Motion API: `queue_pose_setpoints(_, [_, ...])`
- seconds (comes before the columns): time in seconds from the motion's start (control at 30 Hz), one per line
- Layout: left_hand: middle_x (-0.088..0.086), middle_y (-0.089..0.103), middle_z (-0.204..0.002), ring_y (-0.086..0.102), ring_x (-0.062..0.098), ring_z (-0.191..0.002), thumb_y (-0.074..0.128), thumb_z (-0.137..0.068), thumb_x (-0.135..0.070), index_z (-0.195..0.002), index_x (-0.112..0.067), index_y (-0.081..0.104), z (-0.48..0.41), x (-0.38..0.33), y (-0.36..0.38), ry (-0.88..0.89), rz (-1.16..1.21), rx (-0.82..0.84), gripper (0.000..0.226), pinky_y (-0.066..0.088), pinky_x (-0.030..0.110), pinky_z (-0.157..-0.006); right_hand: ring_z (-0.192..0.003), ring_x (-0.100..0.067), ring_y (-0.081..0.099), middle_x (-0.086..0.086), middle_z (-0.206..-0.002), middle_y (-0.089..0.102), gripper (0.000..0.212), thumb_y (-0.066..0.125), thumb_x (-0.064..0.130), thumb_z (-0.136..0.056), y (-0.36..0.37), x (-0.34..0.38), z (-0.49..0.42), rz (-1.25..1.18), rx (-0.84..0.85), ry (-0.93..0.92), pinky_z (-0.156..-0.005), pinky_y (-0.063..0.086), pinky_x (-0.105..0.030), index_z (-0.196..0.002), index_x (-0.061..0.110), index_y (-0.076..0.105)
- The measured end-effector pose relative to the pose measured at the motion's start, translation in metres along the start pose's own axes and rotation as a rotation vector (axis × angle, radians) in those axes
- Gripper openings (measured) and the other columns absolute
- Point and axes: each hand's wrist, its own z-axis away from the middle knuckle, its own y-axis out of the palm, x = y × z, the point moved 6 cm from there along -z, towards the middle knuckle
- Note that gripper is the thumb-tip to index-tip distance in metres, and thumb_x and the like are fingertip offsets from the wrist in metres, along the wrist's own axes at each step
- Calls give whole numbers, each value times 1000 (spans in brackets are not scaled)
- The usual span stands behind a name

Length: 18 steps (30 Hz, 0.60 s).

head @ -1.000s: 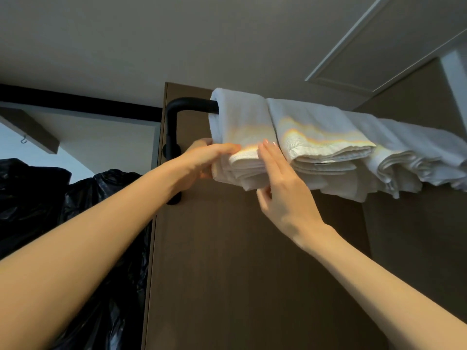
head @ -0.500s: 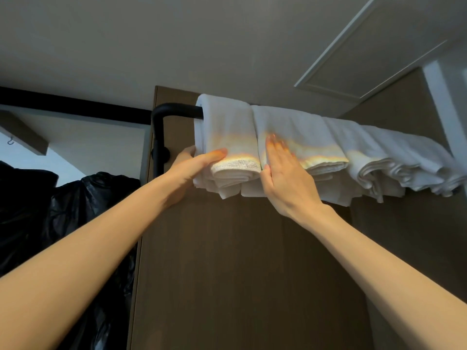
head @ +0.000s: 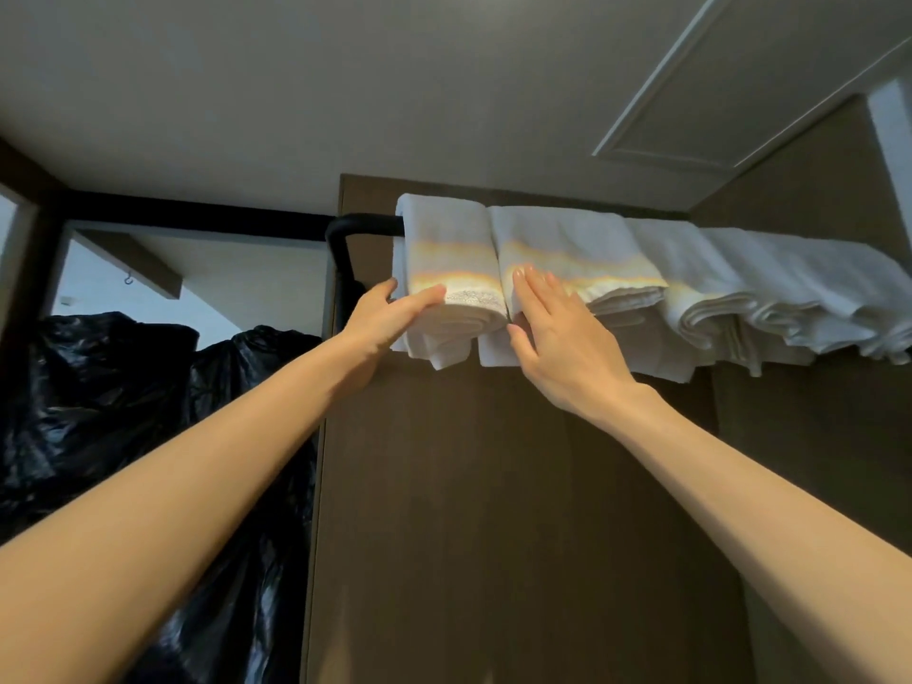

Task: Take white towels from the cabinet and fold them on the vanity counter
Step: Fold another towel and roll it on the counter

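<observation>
The person's left grip [head: 390,315] reaches up to the leftmost white towel [head: 446,244], which hangs folded over a black bar [head: 362,223] at the top of the brown cabinet [head: 469,486]. Its fingers lie straight and together across the towel's lower front fold, with the thumb at the towel's left edge. The right grip [head: 557,343] lies flat on the second towel [head: 567,237] just to the right, fingers straight and slightly spread, and the thumb points into the gap between the two towels. More white towels [head: 770,274] hang side by side further right along the same bar. Black plastic bags [head: 98,387] are piled to the left of the cabinet. A framed hatch [head: 740,81] is set in the ceiling at the upper right.
</observation>
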Motion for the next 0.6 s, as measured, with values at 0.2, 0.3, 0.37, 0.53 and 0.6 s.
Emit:
queue_pose_setpoints(0.2, [-4, 46, -134, 43, 8, -115, 57, -95, -34, -147, -18, 33, 64, -32, 1, 148, -223, -116, 60, 34, 20, -88, -150, -17, 4, 3, -163, 7, 60, 33, 38, -103, -28, 7, 38, -27, -33, -69, -121, 11, -37, -155, 21, 8])
queue_pose_setpoints(0.3, [0, 40, -149, 37, 17, -135, 57, -95, -36, -149, -20, 30, 94, -46, 3, 201, -372, -143, 63, 31, 25, -97, -150, -18, 6, 2, -162, 8, 60, 35, 38, -103, -44, 10, 57, -30, -32, -103, -121, 10, -37, -155, 22, 10])
queue_pose_setpoints(0.37, [-1, 40, -149, 34, 16, -137, 56, -95, -35, -149, -22, 29, 114, -54, 6, 245, -463, -144, 62, 28, 23, -98, -150, -17, 7, 2, -162, 10, 60, 36, 38, -102, -56, 11, 69, -36, -42, -122, -120, 9, -36, -155, 23, 11])
queue_pose_setpoints(0.53, [-1, 40, -149, 34, 16, -138, 47, -98, -39, -150, -23, 30, 166, -60, 6, 317, -724, -202, 57, 30, 35, -109, -149, -15, 12, 4, -161, 16, 58, 37, 38, -102, -84, 13, 107, -70, -65, -125, -119, 8, -34, -154, 24, 17])
queue_pose_setpoints(0.6, [-2, 41, -148, 35, 16, -137, 46, -99, -38, -149, -23, 32, 191, -59, 6, 342, -777, -214, 54, 30, 38, -111, -148, -17, 15, 2, -160, 20, 58, 38, 37, -102, -91, 16, 126, -72, -52, -133, -121, 12, -37, -154, 22, 19])
